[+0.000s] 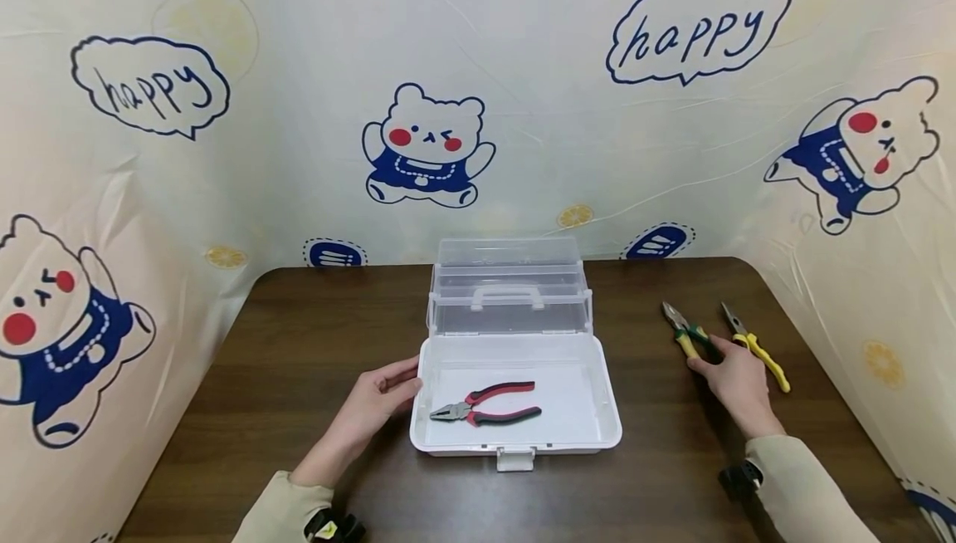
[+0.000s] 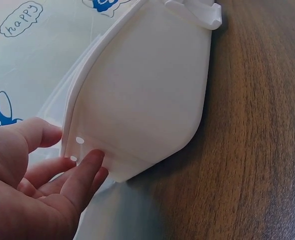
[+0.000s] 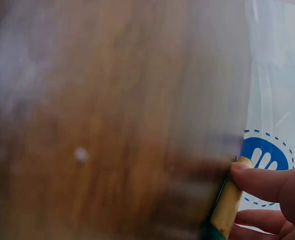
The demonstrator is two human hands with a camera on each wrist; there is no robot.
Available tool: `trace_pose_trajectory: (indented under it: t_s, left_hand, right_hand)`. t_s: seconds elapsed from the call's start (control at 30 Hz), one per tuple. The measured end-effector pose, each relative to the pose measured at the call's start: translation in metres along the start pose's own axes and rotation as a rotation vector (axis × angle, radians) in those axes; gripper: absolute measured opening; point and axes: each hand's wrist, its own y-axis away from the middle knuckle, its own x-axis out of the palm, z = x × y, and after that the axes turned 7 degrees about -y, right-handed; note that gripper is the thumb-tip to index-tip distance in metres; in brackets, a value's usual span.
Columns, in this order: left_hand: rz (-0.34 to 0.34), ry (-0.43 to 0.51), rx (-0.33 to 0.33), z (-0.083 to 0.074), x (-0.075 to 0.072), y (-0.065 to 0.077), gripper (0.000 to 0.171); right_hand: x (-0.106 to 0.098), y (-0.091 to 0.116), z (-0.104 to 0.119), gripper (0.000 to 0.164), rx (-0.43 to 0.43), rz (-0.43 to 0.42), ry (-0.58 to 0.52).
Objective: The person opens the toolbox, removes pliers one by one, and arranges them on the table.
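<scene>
A white toolbox (image 1: 515, 437) stands with its clear lid up. Inside it lies a pair of pliers (image 1: 504, 417) with red and black handles. My left hand (image 1: 371, 400) holds the box's left edge; the left wrist view shows the thumb at the rim and bent fingers against the outer wall (image 2: 147, 85). On the right, my right hand (image 1: 739, 381) grips the handles of green-and-yellow pliers (image 1: 682, 335). Its thumb presses a yellow handle (image 3: 227, 205) in the right wrist view. Beside that hand lie yellow-handled long-nose pliers (image 1: 763, 357).
The brown wooden table (image 1: 314, 319) runs back to a patterned cloth (image 1: 299, 153) that hangs behind and at both sides. The box's raised clear lid (image 1: 511, 310) stands toward the back, and its white latch (image 1: 515, 460) hangs at the front.
</scene>
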Motion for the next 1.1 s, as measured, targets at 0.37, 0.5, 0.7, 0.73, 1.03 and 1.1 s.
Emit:
trace_pose_trajectory:
  t_s: [0.37,0.5,0.7,0.73,1.03,1.1]
  left_hand:
    - [0.008,0.007,0.006,0.002,0.0,-0.001,0.049]
    - [0.008,0.004,0.004,0.001,-0.001,0.0,0.049]
    - [0.006,0.001,-0.006,0.0,0.0,0.001,0.049]
    - [0.005,0.001,-0.006,0.0,0.0,0.001,0.049]
    - [0.015,-0.003,-0.002,0.0,-0.001,0.0,0.051]
    - [0.016,0.003,-0.003,0.001,-0.001,-0.001,0.05]
  right_hand:
    - [-0.01,0.004,0.007,0.07,-0.065,0.101,0.081]
    - [-0.013,0.006,0.008,0.074,-0.034,0.129,0.073]
    - [-0.014,0.007,0.008,0.075,-0.019,0.142,0.068]
    - [-0.015,0.007,0.008,0.075,-0.02,0.146,0.071]
    - [-0.022,0.011,0.022,0.068,-0.155,0.091,0.084]
    - [-0.025,0.014,0.031,0.065,-0.19,0.078,0.076]
